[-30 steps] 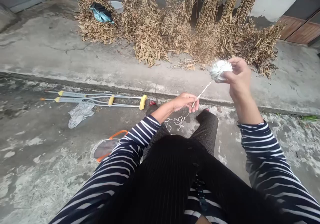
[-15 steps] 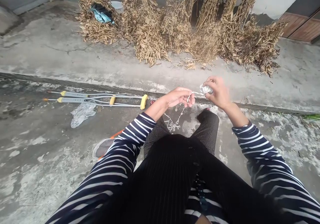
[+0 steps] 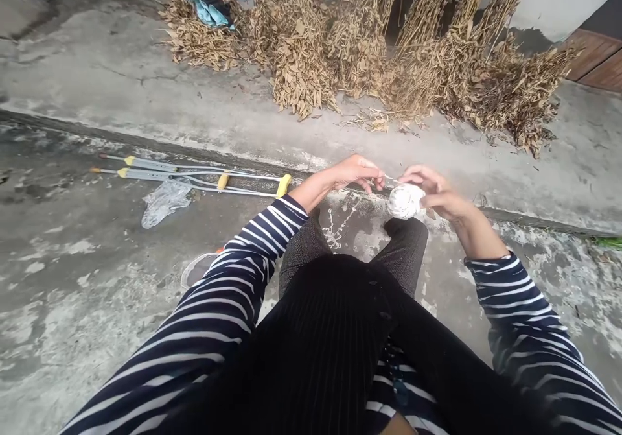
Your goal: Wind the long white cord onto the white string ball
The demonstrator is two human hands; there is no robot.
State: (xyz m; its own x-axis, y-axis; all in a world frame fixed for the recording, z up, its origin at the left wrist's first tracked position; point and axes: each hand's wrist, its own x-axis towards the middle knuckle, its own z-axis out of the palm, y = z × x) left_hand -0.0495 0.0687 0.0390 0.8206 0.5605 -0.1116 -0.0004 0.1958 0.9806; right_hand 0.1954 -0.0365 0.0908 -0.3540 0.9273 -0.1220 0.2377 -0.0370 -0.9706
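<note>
A ball of white cord (image 3: 405,201) is gripped from its right side by my right hand (image 3: 435,192), thumb and fingers around it. To the left, my left hand (image 3: 358,172) pinches the strand of cord (image 3: 391,179), which runs short and taut between both hands. Below, a loose length of the same cord (image 3: 334,233) lies tangled on the concrete between my legs. Both hands are held out in front of me, above the ground near the raised step.
Two crutches (image 3: 194,174) lie on the ground at left beside a clear plastic bag (image 3: 166,201). Bundles of dried plants (image 3: 301,59) lean along the wall on the raised concrete ledge (image 3: 204,114). A blue cloth (image 3: 214,17) rests on one bundle.
My right hand has turned and moved slightly right and down, so more of the cord ball shows. My left hand still pinches the strand. The camera view has shifted a little.
</note>
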